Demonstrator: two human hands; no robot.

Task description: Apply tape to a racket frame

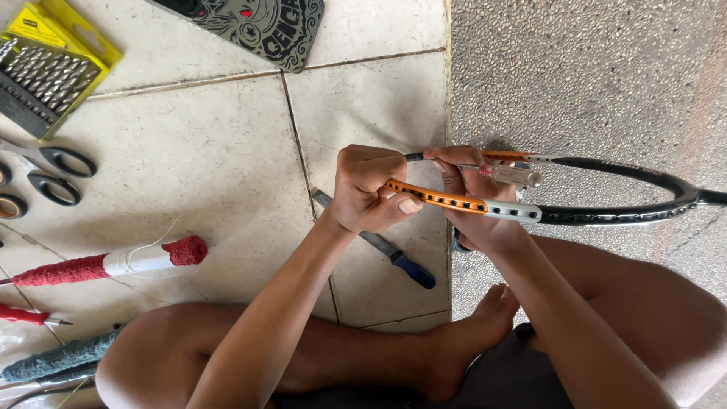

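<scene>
Racket frame [575,214] held edge-on above the tiled floor [227,167], head end between both hands, the shaft end running off to the right over the rough speckled slab [591,76]. Left hand [367,189] closed in a fist around the orange section of the frame, thumb pressed along the rim. Right hand [477,204] wrapped shut around the frame from the far side, with a small clear-handled tool [515,176] pinched in the fingers; its tip hidden, so contact with the holes cannot be confirmed. For clean work: frame kept steady with the left hand close to the working hole, tool kept in line with the hole, pressure light to avoid marking the rim. Room for movement: open to the right and above over the slab; restricted below by the crossed legs and the foot [473,333]. File with a blue handle [394,254] lying on the floor directly under the hands. Red-gripped racket handle [106,263] and scissors [49,173] well apart to the left; drill bit case [45,72] at the upper left corner.
</scene>
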